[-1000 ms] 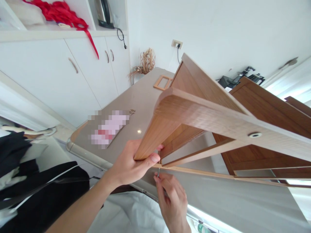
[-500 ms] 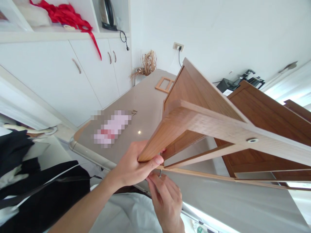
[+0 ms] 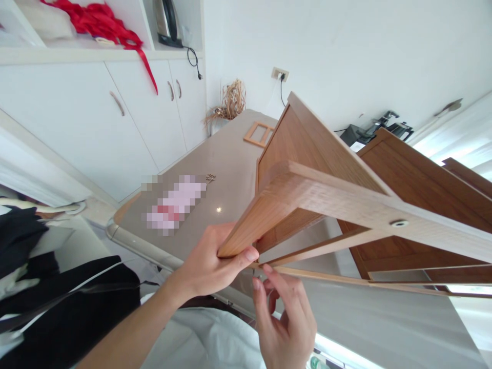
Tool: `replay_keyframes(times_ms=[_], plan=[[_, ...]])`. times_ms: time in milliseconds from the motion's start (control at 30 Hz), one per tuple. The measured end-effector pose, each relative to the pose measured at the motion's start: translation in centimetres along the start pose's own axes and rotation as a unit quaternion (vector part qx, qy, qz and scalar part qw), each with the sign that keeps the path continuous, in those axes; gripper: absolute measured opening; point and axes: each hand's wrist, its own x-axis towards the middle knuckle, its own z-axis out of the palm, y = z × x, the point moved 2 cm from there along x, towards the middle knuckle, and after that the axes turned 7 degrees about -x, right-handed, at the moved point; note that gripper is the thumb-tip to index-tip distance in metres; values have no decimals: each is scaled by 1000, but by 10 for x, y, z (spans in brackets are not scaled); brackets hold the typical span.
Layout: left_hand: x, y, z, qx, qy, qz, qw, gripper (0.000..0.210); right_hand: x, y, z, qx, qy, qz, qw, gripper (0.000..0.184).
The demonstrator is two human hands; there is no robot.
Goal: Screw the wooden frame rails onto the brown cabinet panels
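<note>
A wooden furniture piece (image 3: 346, 205) with a slanted light-wood leg frame rises from the table in front of me. My left hand (image 3: 219, 256) wraps round the lower end of the wooden leg (image 3: 265, 205), with the thumb on the near side. Just below it, my right hand (image 3: 286, 312) has its thumb and index finger around a small metal rod that looks like a hex key (image 3: 257, 275), under the rail's edge. Most of that rod is hidden by the fingertips. A round metal-rimmed hole (image 3: 398, 223) shows in the leg frame.
A small pile of screws (image 3: 210, 178) lies on the grey table (image 3: 230, 159) beside a blurred pinkish packet (image 3: 177, 202). Farther back is a small wooden frame (image 3: 258, 134). Dark wooden panels (image 3: 415, 189) stand at the right. White cabinets (image 3: 77, 113) line the left.
My right hand has shifted slightly right, and its fingers have uncurled and turned upward near the metal rod. My left hand keeps its grip on the leg.
</note>
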Motion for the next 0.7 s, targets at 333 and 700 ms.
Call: replay_keyframes(times_ms=[333, 700], plan=[[0, 2, 0, 7, -4, 8, 1000, 53, -7, 33, -18, 2, -55, 18, 998, 7], [-1, 1, -1, 12, -3, 7, 1000, 49, -22, 40, -1, -66, -102, -76, 990, 11]])
